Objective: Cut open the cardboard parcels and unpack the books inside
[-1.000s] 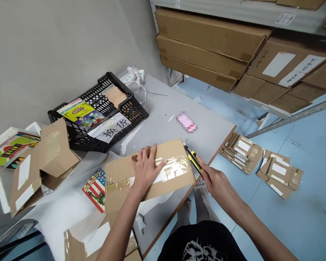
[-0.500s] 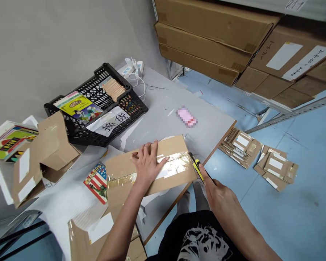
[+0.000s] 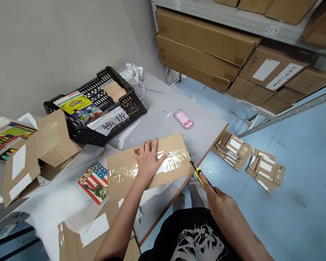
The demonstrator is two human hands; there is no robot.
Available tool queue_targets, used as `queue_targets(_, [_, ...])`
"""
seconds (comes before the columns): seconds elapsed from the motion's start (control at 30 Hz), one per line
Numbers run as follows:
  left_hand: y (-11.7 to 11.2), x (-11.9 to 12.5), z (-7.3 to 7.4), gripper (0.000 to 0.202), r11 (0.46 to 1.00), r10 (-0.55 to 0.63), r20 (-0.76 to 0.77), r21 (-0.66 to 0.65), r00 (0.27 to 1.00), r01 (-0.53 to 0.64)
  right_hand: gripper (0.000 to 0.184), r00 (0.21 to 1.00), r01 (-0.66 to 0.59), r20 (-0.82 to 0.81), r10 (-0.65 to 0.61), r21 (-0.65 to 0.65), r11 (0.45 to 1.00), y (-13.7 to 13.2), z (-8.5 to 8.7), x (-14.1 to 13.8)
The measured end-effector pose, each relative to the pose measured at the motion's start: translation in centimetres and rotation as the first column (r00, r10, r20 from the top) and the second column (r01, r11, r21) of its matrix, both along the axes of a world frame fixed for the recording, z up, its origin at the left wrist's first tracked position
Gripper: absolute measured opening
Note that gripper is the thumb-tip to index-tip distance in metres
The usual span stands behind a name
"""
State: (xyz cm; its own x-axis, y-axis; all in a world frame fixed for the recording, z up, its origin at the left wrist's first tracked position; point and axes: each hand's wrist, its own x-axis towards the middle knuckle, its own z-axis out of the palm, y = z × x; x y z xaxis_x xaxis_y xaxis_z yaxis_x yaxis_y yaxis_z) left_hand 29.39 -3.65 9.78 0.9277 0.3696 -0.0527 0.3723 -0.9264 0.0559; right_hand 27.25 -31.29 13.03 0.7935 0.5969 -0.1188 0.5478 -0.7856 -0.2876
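Observation:
A flat cardboard parcel (image 3: 176, 150) wrapped in clear tape lies on the grey table (image 3: 163, 105) near its front edge. My left hand (image 3: 149, 159) lies flat on top of it with the fingers spread, pinning it down. My right hand (image 3: 220, 203) is closed round a yellow and black utility knife (image 3: 199, 175), whose tip sits at the parcel's near right corner.
A black crate (image 3: 97, 108) of books and a paper sign stands at the back left. Opened cardboard boxes (image 3: 40, 148) and a flag-cover book (image 3: 95, 181) lie on the left. Flattened parcels (image 3: 247, 156) lie on the blue floor; shelves of cartons (image 3: 206, 40) stand behind.
My right hand has drawn the knife along the parcel's right end toward me, from the far corner to the near corner. The left hand has stayed pressed on the parcel.

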Motion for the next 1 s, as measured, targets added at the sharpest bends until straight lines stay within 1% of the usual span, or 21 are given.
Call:
queue_targets(0.07, [0.1, 0.1, 0.1, 0.063, 1.000, -0.012, 0.026, 0.005, 1.000, 0.012, 0.066, 1.000, -0.025, -0.014, 0.026, 0.027, 0.999, -0.8, 0.5, 0.4])
queue_targets(0.13, [0.1, 0.0, 0.2, 0.063, 0.999, -0.038, 0.066, 0.014, 0.997, 0.037, 0.057, 0.998, -0.027, -0.060, 0.033, 0.086, 0.996, -2.1, 1.4, 1.3])
queue_targets(0.2, [-0.1, -0.2, 0.6, 0.061, 0.997, -0.077, 0.124, 0.035, 0.989, 0.073, 0.050, 0.989, 0.032, -0.146, -0.009, 0.156, 0.987, -3.2, 2.5, 2.8])
queue_targets(0.27, [-0.7, -1.0, 1.1, 0.054, 0.993, -0.112, 0.179, 0.058, 0.977, 0.103, 0.050, 0.966, 0.141, -0.244, -0.087, 0.213, 0.967, -3.6, 3.3, 4.8])
queue_targets(0.33, [-1.7, -2.1, 1.6, 0.046, 0.991, -0.125, 0.209, 0.064, 0.970, 0.114, 0.053, 0.937, 0.221, -0.322, -0.133, 0.251, 0.943, -2.8, 3.7, 7.4])
queue_targets(0.37, [-2.2, -2.8, 1.8, 0.044, 0.992, -0.124, 0.212, 0.060, 0.969, 0.114, 0.054, 0.929, 0.233, -0.346, -0.132, 0.269, 0.935, -1.9, 3.5, 8.8])
queue_targets(0.43, [-3.2, -4.1, 2.1, 0.043, 0.994, -0.107, 0.204, 0.052, 0.973, 0.098, 0.049, 0.925, 0.197, -0.374, -0.072, 0.308, 0.931, 1.1, 2.7, 11.8])
queue_targets(0.5, [-3.9, -5.3, 2.1, 0.045, 0.995, -0.085, 0.196, 0.059, 0.977, 0.075, 0.037, 0.922, 0.107, -0.384, 0.044, 0.364, 0.925, 5.1, 1.2, 15.0])
queue_targets(0.53, [-4.1, -5.8, 2.0, 0.047, 0.996, -0.076, 0.194, 0.066, 0.978, 0.064, 0.033, 0.924, 0.073, -0.374, 0.080, 0.376, 0.924, 7.3, 0.3, 16.5])
queue_targets(0.57, [-4.2, -6.3, 1.8, 0.049, 0.996, -0.069, 0.191, 0.075, 0.979, 0.055, 0.031, 0.918, 0.049, -0.383, 0.100, 0.361, 0.931, 9.6, -0.7, 18.0])
queue_targets(0.63, [-4.4, -6.9, 1.4, 0.052, 0.995, -0.053, 0.181, 0.089, 0.982, 0.038, 0.028, 0.880, 0.090, -0.473, 0.045, 0.259, 0.962, 13.9, -3.0, 20.8])
queue_targets(0.67, [-4.5, -7.1, 1.2, 0.054, 0.995, -0.045, 0.176, 0.095, 0.983, 0.029, 0.028, 0.869, 0.094, -0.494, 0.028, 0.221, 0.971, 15.7, -4.2, 22.0])
queue_targets(0.73, [-4.9, -7.4, 0.9, 0.056, 0.994, -0.023, 0.169, 0.105, 0.985, 0.005, 0.029, 0.858, 0.088, -0.513, 0.005, 0.157, 0.984, 18.6, -6.8, 24.0])
queue_targets(0.8, [-5.3, -7.6, 0.8, 0.058, 0.993, 0.003, 0.160, 0.119, 0.987, -0.023, 0.032, 0.844, 0.071, -0.537, -0.008, 0.097, 0.993, 20.6, -9.4, 25.4])
queue_targets(0.87, [-5.8, -7.7, 0.8, 0.061, 0.990, 0.032, 0.145, 0.130, 0.989, -0.051, 0.033, 0.825, 0.046, -0.564, -0.014, 0.043, 0.998, 21.9, -11.9, 26.0])
queue_targets(0.93, [-6.1, -7.7, 0.8, 0.065, 0.989, 0.054, 0.135, 0.130, 0.989, -0.071, 0.033, 0.811, 0.013, -0.585, -0.009, 0.002, 1.000, 22.7, -14.0, 26.1])
queue_targets(1.0, [-6.3, -7.8, 0.9, 0.068, 0.989, 0.067, 0.125, 0.119, 0.990, -0.082, 0.035, 0.803, -0.027, -0.597, 0.005, -0.028, 0.999, 23.4, -15.7, 25.8])
